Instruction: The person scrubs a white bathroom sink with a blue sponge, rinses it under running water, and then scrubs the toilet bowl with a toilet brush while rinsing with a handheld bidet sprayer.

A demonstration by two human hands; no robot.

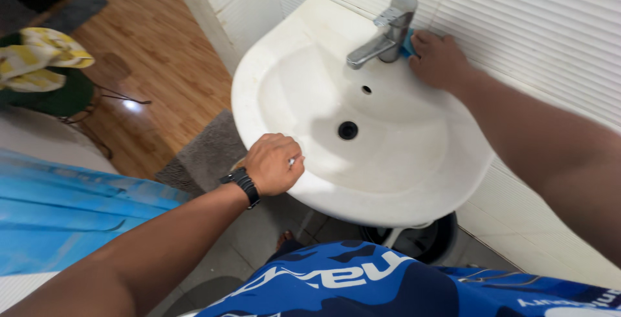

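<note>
A white wall-mounted sink fills the middle of the head view, with a dark drain hole and a chrome tap at its back. My right hand presses a blue cloth against the base of the tap, fingers closed on it; only a small corner of the cloth shows. My left hand, with a black watch on the wrist, grips the sink's front rim, fingers curled over the edge.
White ribbed wall tiles rise behind the sink. A grey mat lies on the floor to the left, beside wooden flooring. A blue plastic surface sits at lower left. A dark round bin stands under the sink.
</note>
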